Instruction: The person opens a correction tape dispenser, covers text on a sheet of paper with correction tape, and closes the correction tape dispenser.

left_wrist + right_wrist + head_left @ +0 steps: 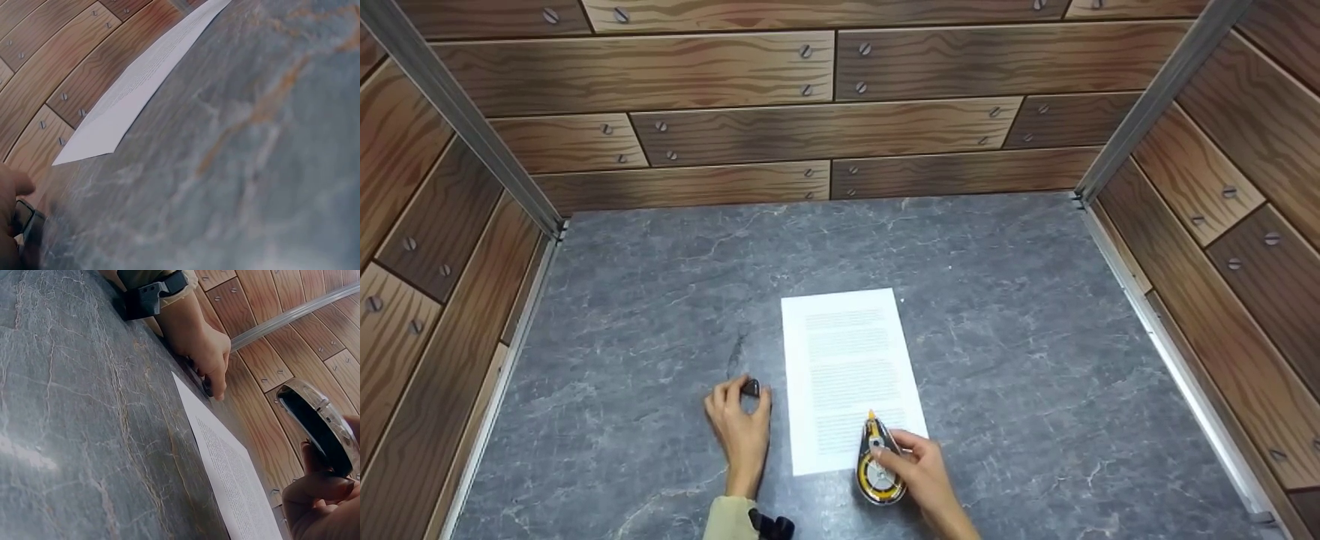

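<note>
A correction tape dispenser (879, 480), black and yellow with a clear window and an orange tip, is gripped by my right hand (926, 476) over the lower right part of a printed sheet (840, 352). In the right wrist view the dispenser (315, 419) appears raised above the table, its dark edge showing. My left hand (744, 431), left of the sheet, pinches a small dark cap (751, 388) between thumb and fingers. Part of that cap (23, 216) shows at the lower left of the left wrist view, beside the thumb.
The sheet lies flat on a grey marbled tabletop (1012, 337). Wood-patterned walls (720, 71) enclose the back and sides, with metal posts (1155, 105) at the corners. A black wrist device (772, 525) sits at the left sleeve.
</note>
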### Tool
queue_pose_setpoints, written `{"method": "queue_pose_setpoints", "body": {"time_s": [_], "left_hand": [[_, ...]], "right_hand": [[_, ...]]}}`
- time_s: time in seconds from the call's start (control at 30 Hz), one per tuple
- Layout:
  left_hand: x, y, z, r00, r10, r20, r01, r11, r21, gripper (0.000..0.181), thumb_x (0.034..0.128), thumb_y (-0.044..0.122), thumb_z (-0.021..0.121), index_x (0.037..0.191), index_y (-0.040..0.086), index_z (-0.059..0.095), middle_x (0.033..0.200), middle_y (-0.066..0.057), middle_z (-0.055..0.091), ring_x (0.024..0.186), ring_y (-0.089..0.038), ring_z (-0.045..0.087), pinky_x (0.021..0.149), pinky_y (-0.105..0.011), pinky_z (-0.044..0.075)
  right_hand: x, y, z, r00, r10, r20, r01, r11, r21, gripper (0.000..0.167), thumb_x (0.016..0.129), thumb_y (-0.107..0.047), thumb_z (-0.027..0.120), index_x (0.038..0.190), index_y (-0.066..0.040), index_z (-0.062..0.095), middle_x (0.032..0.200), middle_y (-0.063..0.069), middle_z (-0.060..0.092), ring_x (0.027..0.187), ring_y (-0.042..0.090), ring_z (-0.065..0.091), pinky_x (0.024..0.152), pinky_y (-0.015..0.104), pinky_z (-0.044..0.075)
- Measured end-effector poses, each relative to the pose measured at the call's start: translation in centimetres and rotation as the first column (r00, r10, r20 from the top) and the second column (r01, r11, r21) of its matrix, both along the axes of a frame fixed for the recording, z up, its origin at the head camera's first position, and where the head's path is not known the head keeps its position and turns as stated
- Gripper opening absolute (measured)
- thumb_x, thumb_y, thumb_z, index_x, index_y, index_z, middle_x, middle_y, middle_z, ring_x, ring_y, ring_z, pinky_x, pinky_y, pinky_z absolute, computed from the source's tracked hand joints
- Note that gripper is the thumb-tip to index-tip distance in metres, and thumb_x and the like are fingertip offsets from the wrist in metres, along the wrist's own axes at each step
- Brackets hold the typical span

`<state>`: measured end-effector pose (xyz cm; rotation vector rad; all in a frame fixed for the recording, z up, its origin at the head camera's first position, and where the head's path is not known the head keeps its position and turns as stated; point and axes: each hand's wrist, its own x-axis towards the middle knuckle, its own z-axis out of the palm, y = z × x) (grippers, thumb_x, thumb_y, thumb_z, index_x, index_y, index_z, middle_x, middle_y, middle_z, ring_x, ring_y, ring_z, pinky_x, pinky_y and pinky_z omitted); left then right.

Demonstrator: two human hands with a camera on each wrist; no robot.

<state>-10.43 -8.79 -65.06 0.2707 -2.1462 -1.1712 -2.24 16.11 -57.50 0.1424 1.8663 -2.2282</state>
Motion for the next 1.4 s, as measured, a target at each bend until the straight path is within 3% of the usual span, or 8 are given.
{"method": "queue_pose_setpoints", "body": {"time_s": [0.27,0.43,0.5,0.67,0.73,0.93,1.17,1.4], "left_hand": [[0.2,0.5,1.9,0.993,-0.051,-0.109,0.058,0.997,0.054,0.025,0.0803,0.000,0.079,0.103,-0.003,0.070,0.101,-0.014,0.060,0.091,-0.031,0.051,0.080,-0.039,0.042],[1.7,2.8,4.9,0.959,-0.266,-0.098,0.278,0.950,0.143,0.007,0.0865,-0.004,0.071,0.091,0.002,0.071,0.085,-0.007,0.064,0.076,-0.020,0.058,0.066,-0.028,0.048],[2.7,4.0,5.9,0.906,-0.424,-0.019,0.418,0.884,0.210,0.007,0.0901,-0.002,0.066,0.089,0.003,0.071,0.082,-0.007,0.066,0.072,-0.012,0.057,0.063,-0.024,0.048],[5.3,6.4,8.4,0.657,-0.734,0.174,0.628,0.660,0.412,0.014,0.0969,0.006,0.060,0.095,-0.001,0.072,0.086,-0.013,0.069,0.073,-0.004,0.056,0.065,-0.022,0.048],[6.0,6.9,9.8,0.605,-0.772,0.195,0.642,0.618,0.454,0.015,0.0968,0.008,0.061,0.098,-0.003,0.072,0.086,-0.012,0.069,0.074,-0.006,0.057,0.066,-0.022,0.048],[6.8,7.5,11.7,0.616,-0.767,0.179,0.624,0.613,0.485,0.015,0.0928,0.008,0.067,0.099,-0.005,0.070,0.080,-0.007,0.066,0.070,-0.008,0.056,0.062,-0.021,0.046],[6.4,8.1,8.6,0.635,-0.746,0.200,0.574,0.629,0.525,0.013,0.0911,0.006,0.068,0.099,-0.003,0.071,0.078,-0.005,0.066,0.066,-0.004,0.053,0.058,-0.018,0.044],[6.4,8.2,7.9,0.608,-0.788,0.096,0.545,0.502,0.672,0.019,0.0927,0.007,0.068,0.107,-0.006,0.068,0.077,0.000,0.064,0.062,-0.004,0.054,0.058,-0.015,0.044]], "right_hand": [[-0.1,0.1,0.1,1.000,0.000,-0.006,0.000,1.000,-0.001,0.035,0.088,-0.001,0.068,0.113,0.022,0.059,0.081,0.012,0.072,0.068,0.017,0.070,0.062,0.029,0.058],[-0.3,0.0,0.4,1.000,-0.007,-0.018,0.006,1.000,-0.016,0.034,0.089,0.000,0.068,0.113,0.023,0.058,0.079,0.011,0.071,0.066,0.016,0.069,0.060,0.028,0.058],[-0.3,0.0,0.5,1.000,-0.013,-0.023,0.013,1.000,-0.020,0.034,0.089,0.000,0.068,0.113,0.022,0.058,0.080,0.012,0.071,0.066,0.016,0.069,0.060,0.028,0.058],[-0.5,-0.2,0.7,0.998,-0.025,-0.053,0.023,0.999,-0.035,0.035,0.089,0.001,0.068,0.115,0.022,0.059,0.088,0.018,0.071,0.072,0.017,0.070,0.063,0.028,0.058],[-0.6,-0.2,0.7,0.997,-0.027,-0.073,0.024,0.999,-0.046,0.035,0.088,0.002,0.068,0.115,0.022,0.059,0.093,0.020,0.071,0.075,0.018,0.071,0.065,0.029,0.059],[-0.6,-0.2,0.7,0.993,-0.030,-0.111,0.024,0.998,-0.049,0.035,0.088,0.005,0.067,0.115,0.024,0.057,0.098,0.017,0.071,0.081,0.016,0.071,0.069,0.028,0.059],[-0.7,-0.3,0.7,0.992,-0.032,-0.121,0.026,0.998,-0.053,0.035,0.088,0.005,0.068,0.115,0.024,0.058,0.103,0.021,0.070,0.087,0.017,0.071,0.074,0.027,0.058],[-0.6,-0.4,0.7,0.989,-0.040,-0.140,0.037,0.999,-0.025,0.033,0.087,0.005,0.069,0.114,0.022,0.059,0.101,0.018,0.071,0.085,0.016,0.071,0.070,0.025,0.058]]}}
